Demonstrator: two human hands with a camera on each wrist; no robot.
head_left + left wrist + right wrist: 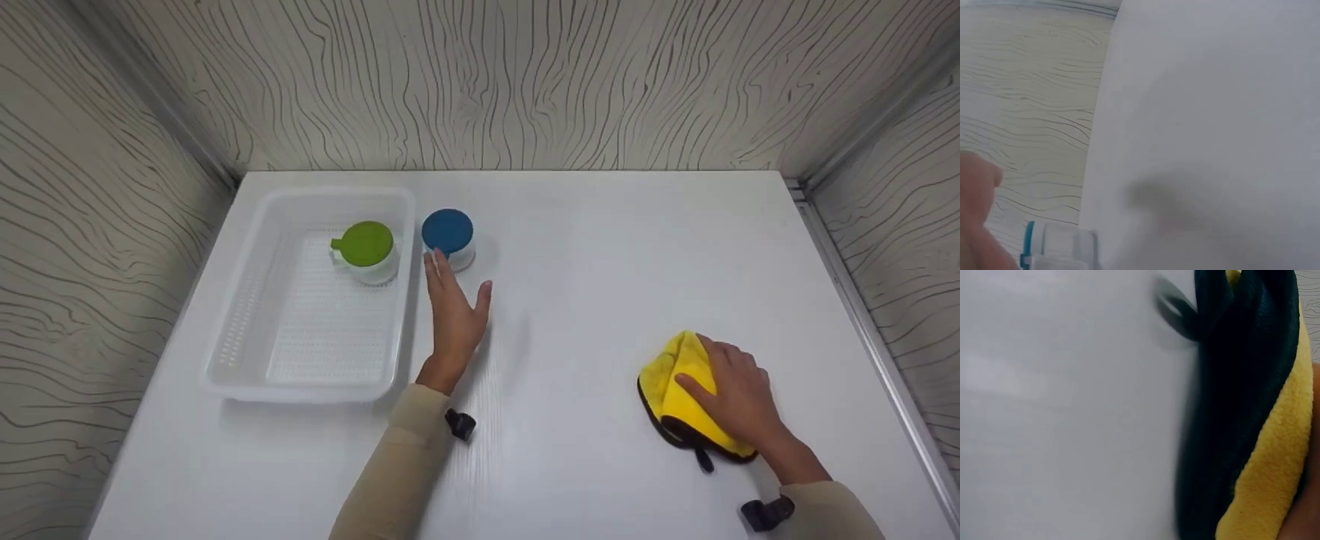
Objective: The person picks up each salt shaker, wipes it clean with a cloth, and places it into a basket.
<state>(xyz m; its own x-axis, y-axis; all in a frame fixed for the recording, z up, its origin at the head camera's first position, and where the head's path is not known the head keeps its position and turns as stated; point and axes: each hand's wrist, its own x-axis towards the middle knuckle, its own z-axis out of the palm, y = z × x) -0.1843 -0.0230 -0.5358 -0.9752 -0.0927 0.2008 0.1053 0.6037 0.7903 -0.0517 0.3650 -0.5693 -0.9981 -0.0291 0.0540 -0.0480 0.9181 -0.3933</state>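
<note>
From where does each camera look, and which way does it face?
Head: on the person's head, facing forward and down over the white table; left hand, right hand and sleeves show.
Left wrist: on that wrist, facing table and patterned wall; part of the left hand shows at the left edge.
Right wrist: on that wrist, facing the yellow cloth; a strip of the right hand shows.
Head and left wrist share the blue-lidded container.
</note>
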